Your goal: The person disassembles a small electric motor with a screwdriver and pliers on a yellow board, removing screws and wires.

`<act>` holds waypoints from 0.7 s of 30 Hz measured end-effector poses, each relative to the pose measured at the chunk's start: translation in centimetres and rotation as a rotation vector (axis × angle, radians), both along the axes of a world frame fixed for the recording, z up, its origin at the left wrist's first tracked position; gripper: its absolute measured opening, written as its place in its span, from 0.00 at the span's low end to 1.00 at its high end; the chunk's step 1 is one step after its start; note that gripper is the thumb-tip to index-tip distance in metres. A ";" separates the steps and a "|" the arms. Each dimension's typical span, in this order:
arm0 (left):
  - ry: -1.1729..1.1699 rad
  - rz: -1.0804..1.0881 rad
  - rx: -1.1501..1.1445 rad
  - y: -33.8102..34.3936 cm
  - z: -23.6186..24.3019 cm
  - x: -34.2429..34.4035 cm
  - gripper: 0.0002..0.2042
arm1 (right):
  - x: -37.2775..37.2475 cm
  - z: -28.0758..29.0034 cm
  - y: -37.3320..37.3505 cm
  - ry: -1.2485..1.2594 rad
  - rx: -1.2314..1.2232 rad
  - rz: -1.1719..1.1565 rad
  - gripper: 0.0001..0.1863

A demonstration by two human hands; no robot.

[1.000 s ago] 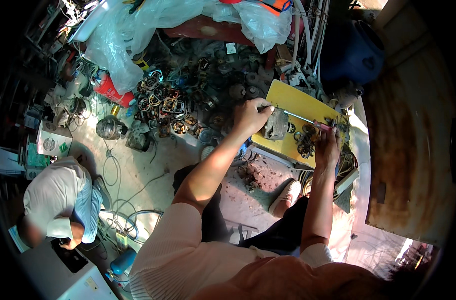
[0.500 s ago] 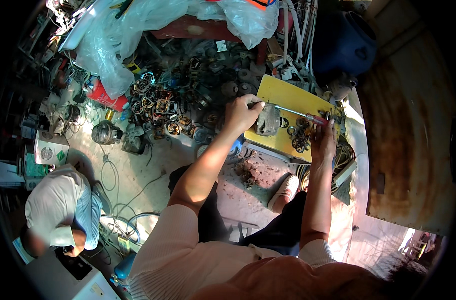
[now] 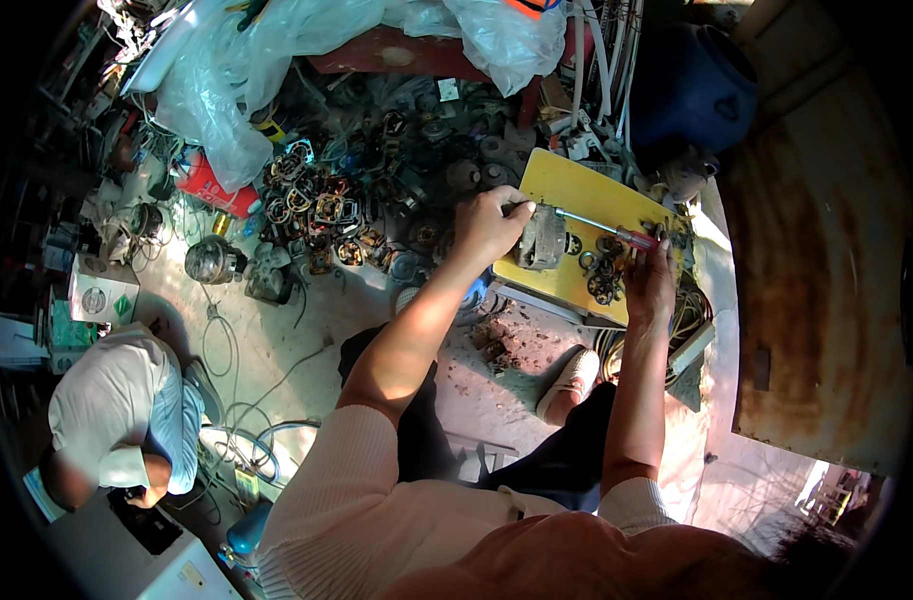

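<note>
The left hand point(image 3: 491, 225) closes its grip on the left end of a grey metal motor part point(image 3: 542, 238) that sits on a yellow board point(image 3: 576, 190) serving as the counter, at the far right of the scene. The right hand point(image 3: 652, 280) wraps its fingers around the red handle of a screwdriver point(image 3: 608, 228); the shaft runs left and its tip meets the top of the motor part. Just beside the right hand, on the near right part of the board, lie several dark round bearings and rings point(image 3: 604, 275).

Left of the board, a heap of copper-wound motor coils point(image 3: 316, 205) covers the floor. Clear plastic sheeting point(image 3: 246, 70) is bunched up at the far side, and a blue barrel point(image 3: 691, 85) stands far right. At the near left another person in a pale shirt point(image 3: 116, 400) crouches.
</note>
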State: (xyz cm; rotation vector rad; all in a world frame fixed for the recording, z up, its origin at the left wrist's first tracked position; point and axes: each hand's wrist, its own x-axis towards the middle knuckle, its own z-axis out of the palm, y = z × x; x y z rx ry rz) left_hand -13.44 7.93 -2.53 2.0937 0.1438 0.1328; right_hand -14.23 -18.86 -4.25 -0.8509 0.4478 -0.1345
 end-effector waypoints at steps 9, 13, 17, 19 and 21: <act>-0.055 -0.010 -0.033 0.0 -0.9 0.3 0.14 | 0.5 -1.9 -0.5 -0.094 -0.009 0.021 0.21; -0.012 -0.013 -0.011 -0.1 -0.6 0.2 0.13 | -0.2 -0.3 0.2 -0.003 -0.047 -0.001 0.22; 0.030 -0.018 0.001 -0.3 -0.2 0.0 0.13 | 0.2 -1.1 -0.3 -0.094 -0.054 0.020 0.21; 0.052 -0.029 0.000 -0.3 0.0 0.0 0.13 | 0.4 -2.0 -0.9 -0.130 -0.036 0.026 0.21; 0.062 -0.031 -0.001 -0.3 0.2 0.0 0.13 | 0.6 -2.0 -0.9 -0.134 0.005 0.037 0.21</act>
